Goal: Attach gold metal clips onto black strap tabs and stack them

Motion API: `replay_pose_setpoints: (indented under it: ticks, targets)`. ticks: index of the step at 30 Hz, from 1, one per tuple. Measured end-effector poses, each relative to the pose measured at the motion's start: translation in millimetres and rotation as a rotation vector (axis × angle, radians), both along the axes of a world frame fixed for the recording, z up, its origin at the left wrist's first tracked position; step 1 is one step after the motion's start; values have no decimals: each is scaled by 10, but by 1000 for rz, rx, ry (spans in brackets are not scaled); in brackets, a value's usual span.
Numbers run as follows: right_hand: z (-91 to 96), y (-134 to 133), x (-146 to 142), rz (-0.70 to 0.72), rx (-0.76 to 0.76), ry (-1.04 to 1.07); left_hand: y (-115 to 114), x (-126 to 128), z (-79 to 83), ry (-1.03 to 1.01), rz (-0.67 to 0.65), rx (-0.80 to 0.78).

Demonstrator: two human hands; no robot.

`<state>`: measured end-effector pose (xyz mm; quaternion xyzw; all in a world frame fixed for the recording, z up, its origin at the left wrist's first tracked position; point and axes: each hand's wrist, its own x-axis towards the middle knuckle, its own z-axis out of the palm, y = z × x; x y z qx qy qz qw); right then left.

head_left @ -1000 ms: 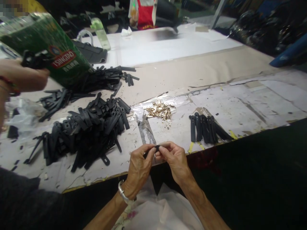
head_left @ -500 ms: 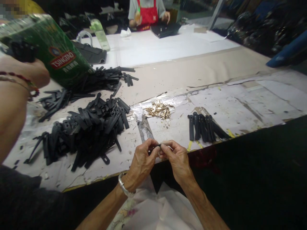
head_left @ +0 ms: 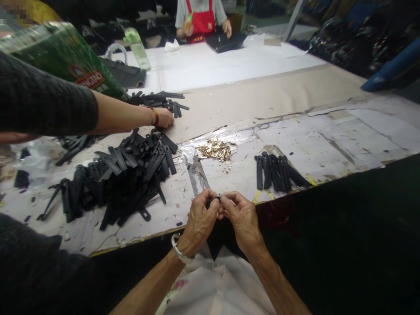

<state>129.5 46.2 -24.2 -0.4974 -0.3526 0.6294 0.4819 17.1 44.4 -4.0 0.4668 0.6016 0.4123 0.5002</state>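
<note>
Head view: a small black strap piece (head_left: 215, 200) is pinched between both hands at the near table edge (head_left: 131, 240).
The piece is gripped by the fingertips of the left hand (head_left: 200, 218) and the right hand (head_left: 241, 216), which are pressed together. A large heap of black straps (head_left: 121, 175) is seen to the left, brass fittings (head_left: 215, 151) ahead, and a row of straps (head_left: 277, 173) to the right. A co-worker's hand (head_left: 164, 117) rests on the farther heap.
</note>
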Motion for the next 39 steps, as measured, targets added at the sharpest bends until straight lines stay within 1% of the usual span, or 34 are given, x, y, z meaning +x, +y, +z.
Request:
replay_pose_setpoints:
  ticks: [2,4,7,11,15,19,21,24,27,29,31,33,36,39]
  targets:
    - [-9,10,28,8,-5,6,-11,-14,-7,-21,7,13]
    - [-8,14,59,17,14,-15,-31,-27,0,-16,-18,17]
    - [9,5,93,56,44,-79,-75,-35,12,35,-75,34]
    - [11,-11,103,74,34,-123,-138,-22,-23,98,-81,55]
    - [-7,-21,128,91,14,-109,-184,6,-56,31,-57,73]
    - [14,-37,156,145,43,-130,-215,13,-45,-23,-79,89]
    - [23,-44,157,133,66,-178,-228,-1,-35,-62,-80,58]
    - [-1,-37,153,67,70,-201,-244,-46,-23,-193,-106,-69]
    - [-57,-16,155,46,33,-116,-257,-100,-19,-326,-140,-218]
    - [-89,-4,155,63,-4,-52,-265,-128,-19,-376,-138,-273]
    - [-107,6,153,73,-24,-48,-271,-145,-22,-388,-133,-303]
    - [-111,17,152,68,-16,-112,-274,-154,-30,-367,-135,-320]
    - [-112,36,159,63,9,-222,-270,-161,-49,-308,-153,-297]
    - [-123,49,166,69,14,-247,-252,-162,-50,-291,-182,-275]
